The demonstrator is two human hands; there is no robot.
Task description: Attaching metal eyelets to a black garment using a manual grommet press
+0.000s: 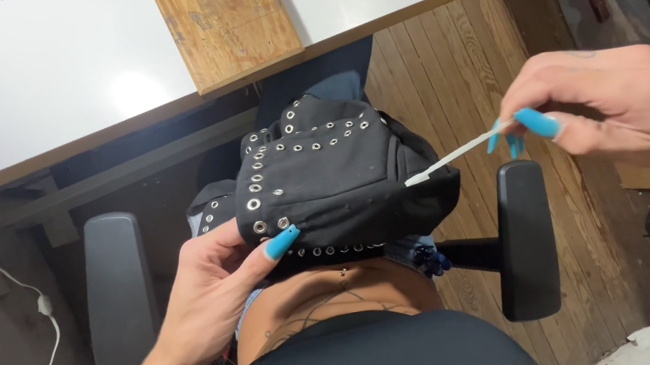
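Overhead, a white desk [49, 86] fills the upper left of the frame, with a bare wooden board [226, 20] lying on it at top centre. Below, at centre frame, a bundled black garment [341, 176] studded with silver eyelets rests on the person's lap, flanked by two black chair armrests [117, 296]. The left hand [214, 295], lower left of centre, is closed on the garment's near edge, thumb on top. The right hand [619, 103], at the right edge, pinches a thin white stick [457, 155] between its fingertips; the stick's flat tip sits over the fabric's right side, contact uncertain.
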